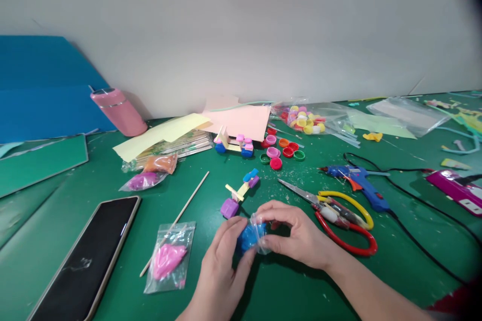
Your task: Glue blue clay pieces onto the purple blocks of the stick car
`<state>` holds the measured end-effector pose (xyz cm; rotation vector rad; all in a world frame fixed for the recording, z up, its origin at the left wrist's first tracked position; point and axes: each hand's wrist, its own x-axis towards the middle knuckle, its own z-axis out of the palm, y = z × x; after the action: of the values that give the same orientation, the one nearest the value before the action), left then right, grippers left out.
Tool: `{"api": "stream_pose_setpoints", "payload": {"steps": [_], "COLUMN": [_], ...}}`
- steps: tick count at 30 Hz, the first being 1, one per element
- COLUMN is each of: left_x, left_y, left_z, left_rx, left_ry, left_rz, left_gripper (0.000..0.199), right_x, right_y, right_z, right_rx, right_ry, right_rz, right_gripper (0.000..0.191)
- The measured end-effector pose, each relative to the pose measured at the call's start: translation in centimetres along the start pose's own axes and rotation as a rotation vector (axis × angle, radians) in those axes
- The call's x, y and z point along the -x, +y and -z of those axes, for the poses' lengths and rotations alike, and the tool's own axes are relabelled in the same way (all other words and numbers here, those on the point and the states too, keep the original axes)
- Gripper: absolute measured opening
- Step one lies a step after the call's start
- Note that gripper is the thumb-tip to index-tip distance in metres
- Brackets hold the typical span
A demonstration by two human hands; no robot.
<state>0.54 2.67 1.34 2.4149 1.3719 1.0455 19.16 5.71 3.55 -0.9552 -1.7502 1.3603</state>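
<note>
A small clear bag with blue clay point(248, 237) is between my two hands, low in the middle of the view. My left hand point(228, 256) grips its left side, thumb below and fingers above. On the right, my right hand point(289, 230) pinches the bag's clear edge. Just beyond my hands lies a small figure of sticks with purple and blue clay point(239, 194). Farther back stands another stick model with pink and blue clay point(234, 145). A bag of pink clay point(169, 261) lies to the left, partly over a thin wooden stick point(191, 197).
A phone point(88, 261) lies at left, with a pink bottle point(120, 112) behind. Scissors point(339, 213), a blue glue gun point(357, 183) with its cord and a purple power strip point(455, 188) lie right. Coloured rings point(275, 163) and bagged pieces point(303, 119) lie farther back.
</note>
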Motion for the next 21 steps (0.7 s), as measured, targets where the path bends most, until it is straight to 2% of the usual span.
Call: {"api": "stream_pose_setpoints", "payload": {"steps": [6, 10, 14, 21], "left_x": [-0.3, -0.8, -1.1, -1.6], "left_y": [0.2, 0.4, 0.5, 0.6], "left_z": [0.1, 0.3, 0.4, 0.6], "left_rx": [0.023, 0.066, 0.068, 0.143], "left_ry": [0.039, 0.001, 0.02, 0.02], "left_rz": [-0.013, -0.023, -0.031, 0.028], "left_gripper": [0.025, 0.025, 0.023, 0.02], "right_x": [0.0, -0.2, -0.2, -0.2], "right_y": [-0.3, -0.5, -0.6, -0.9], "right_z": [-0.1, 0.1, 0.2, 0.1], "right_rx": [0.054, 0.099, 0.124, 0.112], "right_ry": [-0.045, -0.069, -0.079, -0.054], "right_rz": [-0.051, -0.052, -0.061, -0.121], "right_gripper": [0.025, 0.018, 0.012, 0.01]}}
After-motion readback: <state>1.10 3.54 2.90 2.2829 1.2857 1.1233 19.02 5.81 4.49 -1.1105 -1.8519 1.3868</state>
